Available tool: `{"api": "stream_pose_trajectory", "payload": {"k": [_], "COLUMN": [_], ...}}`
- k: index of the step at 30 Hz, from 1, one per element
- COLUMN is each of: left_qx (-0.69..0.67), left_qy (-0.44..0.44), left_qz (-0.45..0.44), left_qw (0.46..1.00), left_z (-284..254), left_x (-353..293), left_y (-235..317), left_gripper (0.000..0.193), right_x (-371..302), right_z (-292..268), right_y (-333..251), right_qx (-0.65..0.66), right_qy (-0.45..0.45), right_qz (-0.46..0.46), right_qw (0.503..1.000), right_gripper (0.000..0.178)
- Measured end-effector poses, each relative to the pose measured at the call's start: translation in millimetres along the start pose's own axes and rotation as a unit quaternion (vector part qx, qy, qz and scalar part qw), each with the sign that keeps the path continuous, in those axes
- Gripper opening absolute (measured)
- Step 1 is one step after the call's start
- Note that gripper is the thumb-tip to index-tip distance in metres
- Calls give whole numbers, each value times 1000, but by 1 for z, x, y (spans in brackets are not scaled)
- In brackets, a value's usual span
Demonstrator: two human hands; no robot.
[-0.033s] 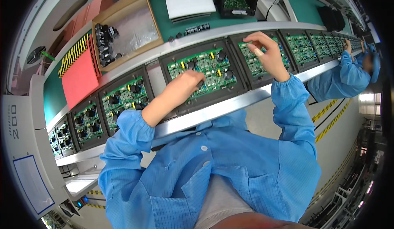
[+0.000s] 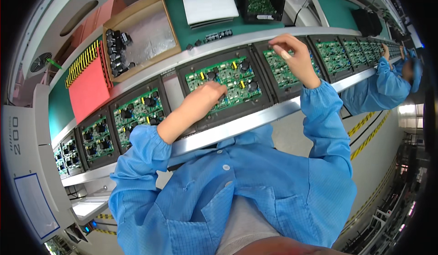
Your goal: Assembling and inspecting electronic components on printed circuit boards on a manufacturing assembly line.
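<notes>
Over the lower left part of a green circuit board in a black carrier frame, my left hand has its fingers bent down and closed round a black round capacitor, mostly hidden by them. Other black capacitors and small yellow parts stand upright on this board. To the right, my right hand hovers above the neighbouring circuit board. Its fingers are bent and parted, with nothing seen between them; a pale wrap covers part of one finger.
Framed boards line a metal-edged conveyor. Behind it stand a cardboard box with black components, a red sheet, white foam sheets and a black bin of green boards. Loose black parts lie nearby. A co-worker is at the far right.
My left hand has shifted very slightly, its fingers lower over the capacitor. My right hand has risen a touch; the boards look nearly unmoved.
</notes>
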State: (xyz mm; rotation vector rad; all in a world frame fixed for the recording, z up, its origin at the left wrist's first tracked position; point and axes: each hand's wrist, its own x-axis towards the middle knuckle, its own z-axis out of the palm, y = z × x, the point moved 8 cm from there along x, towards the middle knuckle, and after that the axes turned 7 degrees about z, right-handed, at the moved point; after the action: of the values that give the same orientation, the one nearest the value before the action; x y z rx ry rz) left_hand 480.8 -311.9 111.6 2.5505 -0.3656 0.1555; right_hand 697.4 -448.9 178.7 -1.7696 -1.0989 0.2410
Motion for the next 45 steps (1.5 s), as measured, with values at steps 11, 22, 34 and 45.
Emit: {"api": "stream_pose_trajectory", "payload": {"k": [11,22,34,45], "left_qx": [28,45,6,82], "left_qy": [-19,-25,54,-8], "left_qz": [-80,-119,-123,-94], "left_qw": [996,992,991,992], "left_z": [-2,7,0,1], "left_x": [-6,-1,-12,5], "left_y": [1,-3,-6,10], "left_gripper": [36,33,37,26], "right_x": [187,240,232,214], "right_z": [-2,26,-23,-21], "right_y": [93,142,175,135], "right_qx": [-171,-454,-325,-342], "right_qy": [55,-25,60,69], "right_qz": [20,21,-84,-208], "right_qw": [983,890,940,914], "right_gripper": [22,23,16,8]}}
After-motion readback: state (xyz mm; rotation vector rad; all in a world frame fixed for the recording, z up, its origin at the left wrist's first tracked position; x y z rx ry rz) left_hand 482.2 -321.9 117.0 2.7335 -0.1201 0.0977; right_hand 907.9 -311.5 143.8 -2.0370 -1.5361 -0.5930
